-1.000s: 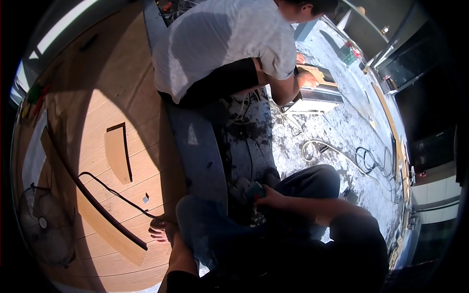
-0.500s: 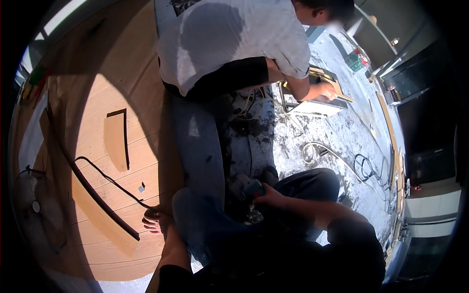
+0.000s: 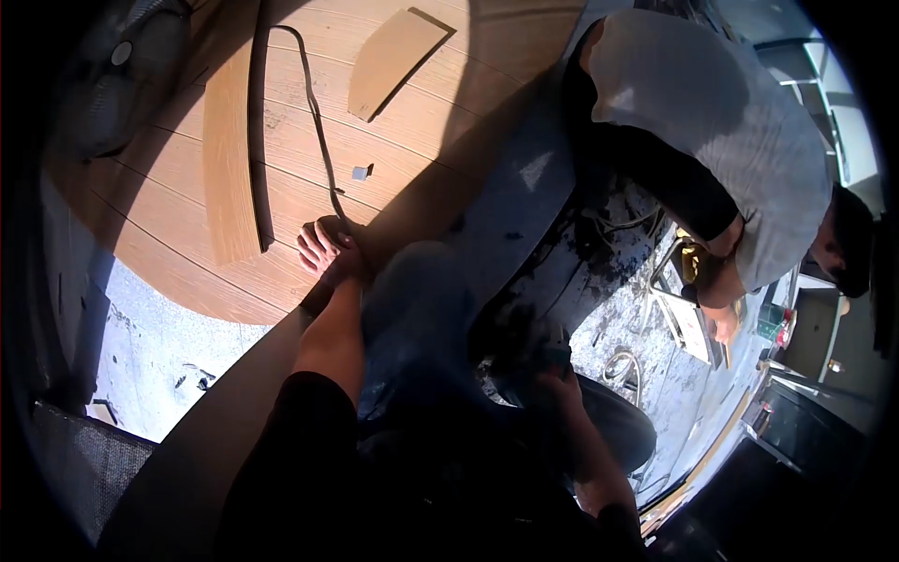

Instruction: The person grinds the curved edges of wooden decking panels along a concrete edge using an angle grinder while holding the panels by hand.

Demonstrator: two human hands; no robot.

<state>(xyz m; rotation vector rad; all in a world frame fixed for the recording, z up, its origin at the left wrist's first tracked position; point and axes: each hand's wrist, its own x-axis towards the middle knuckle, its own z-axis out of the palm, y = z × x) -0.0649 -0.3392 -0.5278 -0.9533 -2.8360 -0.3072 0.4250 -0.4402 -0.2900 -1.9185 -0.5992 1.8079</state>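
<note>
1. The left hand (image 3: pixel 328 249), fingers curled, rested at the wooden platform's (image 3: pixel 403 167) near edge beside a dark cord (image 3: pixel 316 114); whether it gripped anything could not be told.
2. The right hand (image 3: pixel 561 386) was closed around a shadowed green tool (image 3: pixel 557 354) past that edge.

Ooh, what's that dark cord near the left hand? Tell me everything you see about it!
The dark cord is long, thin and bendy-looking, perhaps rubber or plastic. It lies on the sunlit wood-look planks. Near the top of the picture it hooks over toward the long board; from there it runs down, gently curved, to the left hand. A small lump shows close to the hand. I can't tell whether the hand grips it.
</note>
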